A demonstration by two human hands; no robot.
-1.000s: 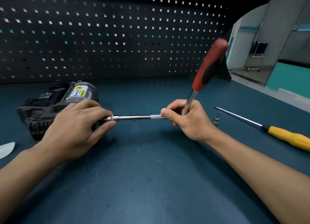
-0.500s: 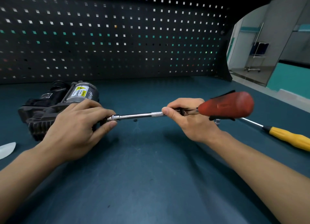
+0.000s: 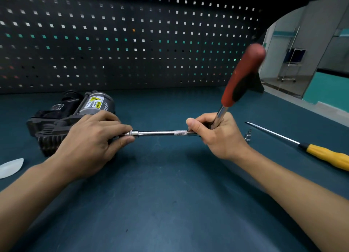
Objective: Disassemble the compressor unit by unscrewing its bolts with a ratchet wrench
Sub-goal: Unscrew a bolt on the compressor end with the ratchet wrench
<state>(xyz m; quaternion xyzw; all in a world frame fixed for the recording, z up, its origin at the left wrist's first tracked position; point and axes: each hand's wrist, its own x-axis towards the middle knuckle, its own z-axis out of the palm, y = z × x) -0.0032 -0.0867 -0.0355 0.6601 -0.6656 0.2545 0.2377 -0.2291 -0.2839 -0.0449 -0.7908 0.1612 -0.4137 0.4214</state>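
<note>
The compressor unit point(image 3: 62, 123) lies on its side at the left of the dark teal bench mat point(image 3: 170, 204), close to the pegboard point(image 3: 132, 44). It is a black casting with ribbed cooling fins along its near edge and a smooth grey metal cylinder at the back.

The left hand point(image 3: 90, 144) lies over the unit's near right end, fingers curled, with thumb and forefinger pinching the socket end of a polished steel extension bar point(image 3: 156, 133). The bar runs level between the two hands, just above the mat, and carries a knurled band near its right end.

The right hand point(image 3: 217, 136) is clenched round the head of the ratchet wrench point(image 3: 243, 76), thumb laid along the bar beside the knurling. The wrench's bright shank rises out of the fist to a rounded red and black grip, tilted up and to the right (its top is blurred).

To the right, a small steel bit point(image 3: 248, 136) stands upright on the mat, just beside a screwdriver point(image 3: 321, 155) with a thin round shaft and a faceted yellow handle. A translucent white piece point(image 3: 11, 166) rests at the left edge.

A yellow and white label point(image 3: 95, 101) on the cylinder reads WARNING beside a triangle symbol; its finer print, and the lettering next to it, are too small to read.
</note>
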